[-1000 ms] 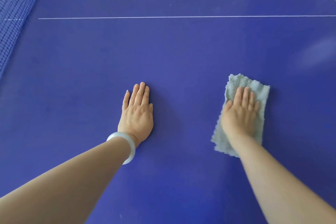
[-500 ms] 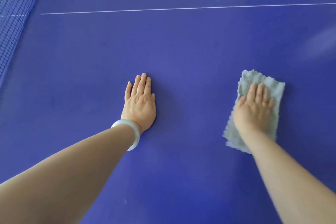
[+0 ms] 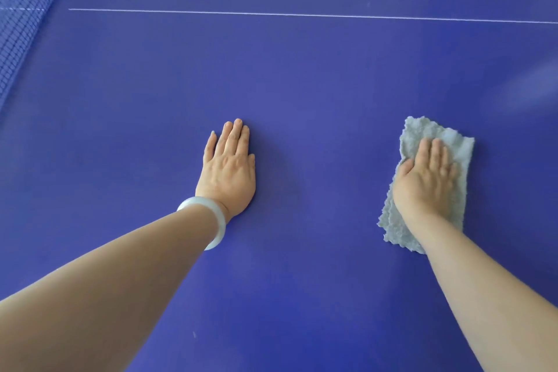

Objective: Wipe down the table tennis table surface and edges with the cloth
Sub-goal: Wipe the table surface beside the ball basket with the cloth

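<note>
Head view shows my left hand [image 3: 228, 172] flat on the blue table [image 3: 302, 84], at 9 o'clock from the cloth, with fingers straight, close together and holding nothing. I judge it is there as a prop: I lean over the table and it takes my weight while the other arm works. A pale bracelet [image 3: 211, 220] sits on that wrist; I cannot tell whether it touches the surface.

My right hand [image 3: 425, 178] lies palm-down on the grey cloth [image 3: 453, 142], fingers straight and pressing, not curled round it. The cloth is folded into a long pad and lies flat on the table at 3 o'clock from my left hand. Its far end shows past my fingertips toward 12 and its near end lies under my wrist toward 6. A flat palm spreads pressure over the pad, which suits a broad flat surface.

A white line [image 3: 302, 14] runs across at 12 o'clock, and the net [image 3: 24, 9] stands at 10 o'clock. The cloth is well inside the table, so I judge the edges are not yet done.
</note>
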`<state>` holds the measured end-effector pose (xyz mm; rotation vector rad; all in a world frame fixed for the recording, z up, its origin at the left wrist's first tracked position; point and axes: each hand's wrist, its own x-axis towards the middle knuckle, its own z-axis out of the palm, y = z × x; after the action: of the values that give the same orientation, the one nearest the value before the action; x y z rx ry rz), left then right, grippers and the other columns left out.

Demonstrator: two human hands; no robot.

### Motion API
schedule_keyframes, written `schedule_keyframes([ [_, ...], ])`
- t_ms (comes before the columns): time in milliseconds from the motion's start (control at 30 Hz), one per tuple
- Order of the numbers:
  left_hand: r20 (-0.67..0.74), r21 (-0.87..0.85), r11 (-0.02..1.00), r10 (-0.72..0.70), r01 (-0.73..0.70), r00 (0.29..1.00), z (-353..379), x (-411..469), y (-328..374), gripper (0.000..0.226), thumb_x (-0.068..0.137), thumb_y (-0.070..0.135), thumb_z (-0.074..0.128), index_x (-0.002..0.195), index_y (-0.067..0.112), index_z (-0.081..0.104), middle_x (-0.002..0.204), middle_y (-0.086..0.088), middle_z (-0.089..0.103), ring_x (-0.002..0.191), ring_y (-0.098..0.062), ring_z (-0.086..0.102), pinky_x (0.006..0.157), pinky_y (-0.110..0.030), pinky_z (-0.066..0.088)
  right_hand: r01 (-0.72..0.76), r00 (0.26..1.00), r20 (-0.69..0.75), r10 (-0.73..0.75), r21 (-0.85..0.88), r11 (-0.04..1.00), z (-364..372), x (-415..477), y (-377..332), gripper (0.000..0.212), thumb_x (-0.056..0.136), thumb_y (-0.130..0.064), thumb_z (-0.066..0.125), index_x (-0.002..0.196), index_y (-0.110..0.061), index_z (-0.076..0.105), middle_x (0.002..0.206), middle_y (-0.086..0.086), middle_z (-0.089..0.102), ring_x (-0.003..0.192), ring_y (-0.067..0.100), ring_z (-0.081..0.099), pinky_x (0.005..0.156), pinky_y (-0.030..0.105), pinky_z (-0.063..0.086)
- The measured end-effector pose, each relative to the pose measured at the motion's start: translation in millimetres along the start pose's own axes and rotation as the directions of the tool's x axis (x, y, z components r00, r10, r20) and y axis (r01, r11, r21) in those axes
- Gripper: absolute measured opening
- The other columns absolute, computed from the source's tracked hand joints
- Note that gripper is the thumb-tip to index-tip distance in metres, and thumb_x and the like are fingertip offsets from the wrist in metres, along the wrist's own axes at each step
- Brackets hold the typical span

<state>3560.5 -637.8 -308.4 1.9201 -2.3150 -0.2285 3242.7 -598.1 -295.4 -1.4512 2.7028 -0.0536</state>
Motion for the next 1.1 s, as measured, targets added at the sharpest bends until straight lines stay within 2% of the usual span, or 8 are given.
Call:
schedule_keyframes([
  [100,-0.002,0.008,1.000,-0.006,0.006,1.000,-1,-1,-2,0.056,0.104,0.025,0.024,0.156,0.007,0.015,0.165,-0.005,0.008,0.152,-0.021,0.002,0.123,-0.038,-0.003,-0.042,0.999,0.010,0.041,0.086,0.995,8,-16,-59,0.062,0.103,-0.028,0.019,0.157,-0.005,0.002,0.166,0.014,0.001,0.153,0.027,-0.002,0.123,0.049,0.000],
  [167,-0.007,0.000,1.000,-0.010,0.010,1.000,-3,-2,-3,0.056,0.104,0.025,0.026,0.156,0.007,0.016,0.165,-0.004,0.009,0.152,-0.020,0.004,0.123,-0.037,-0.004,0.285,0.959,-0.013,-0.285,0.059,0.957,18,-48,-93,0.063,0.102,-0.032,0.017,0.157,-0.006,0.003,0.165,0.013,0.000,0.153,0.026,-0.003,0.124,0.047,-0.003],
  [233,-0.011,-0.004,1.000,-0.011,0.011,1.000,-5,-2,-3,0.056,0.104,0.025,0.027,0.156,0.008,0.017,0.165,-0.004,0.010,0.152,-0.019,0.004,0.123,-0.036,-0.003,0.662,0.747,0.028,-0.664,0.055,0.747,21,-71,-98,0.063,0.101,-0.034,0.015,0.158,-0.008,0.010,0.165,0.009,0.004,0.153,0.022,-0.002,0.125,0.045,0.000],
  [300,-0.018,-0.018,1.000,-0.008,0.008,1.000,-6,-1,-1,0.055,0.104,0.023,0.029,0.156,0.007,0.019,0.164,-0.004,0.012,0.152,-0.018,0.005,0.124,-0.037,-0.001,0.801,0.593,0.045,-0.804,0.071,0.595,13,-43,-68,0.060,0.102,-0.034,0.020,0.157,-0.011,0.017,0.165,0.004,0.009,0.153,0.018,0.002,0.125,0.041,0.003],
  [500,-0.029,-0.060,0.998,-0.037,0.035,0.999,-8,-4,3,0.054,0.103,0.021,0.037,0.154,0.007,0.026,0.163,-0.003,0.018,0.152,-0.018,0.011,0.124,-0.037,0.003,0.324,0.946,0.014,-0.323,-0.012,0.946,-3,54,32,0.060,0.103,-0.034,0.020,0.158,-0.012,0.008,0.166,0.006,0.004,0.153,0.019,0.001,0.125,0.040,0.002],
  [800,-0.063,0.030,0.995,-0.094,0.096,0.994,-12,13,59,0.038,0.097,0.008,0.047,0.133,-0.003,0.055,0.139,-0.022,0.050,0.127,-0.044,0.044,0.106,-0.059,0.035,0.344,0.939,-0.020,-0.344,0.063,0.937,8,60,34,0.061,0.102,-0.033,0.021,0.158,-0.012,0.013,0.166,0.007,0.009,0.153,0.022,0.003,0.124,0.044,0.004],
  [900,-0.045,-0.001,0.997,0.073,-0.073,0.996,2,49,128,0.046,0.102,0.019,0.041,0.146,0.004,0.043,0.156,-0.019,0.031,0.145,-0.038,0.026,0.119,-0.050,0.019,0.360,0.933,-0.017,-0.360,0.083,0.929,9,59,36,0.061,0.101,-0.033,0.020,0.158,-0.012,0.013,0.166,0.007,0.008,0.154,0.021,0.002,0.125,0.045,0.005],
  [1100,-0.025,-0.041,0.998,-0.040,0.039,0.999,38,86,189,0.058,0.103,0.037,0.019,0.158,0.018,0.014,0.165,-0.002,0.006,0.152,-0.020,0.001,0.123,-0.041,-0.002,0.417,0.908,0.017,-0.418,0.057,0.907,7,62,40,0.063,0.100,-0.034,0.016,0.159,-0.014,0.007,0.166,0.006,0.000,0.153,0.022,-0.004,0.124,0.048,0.003],
])
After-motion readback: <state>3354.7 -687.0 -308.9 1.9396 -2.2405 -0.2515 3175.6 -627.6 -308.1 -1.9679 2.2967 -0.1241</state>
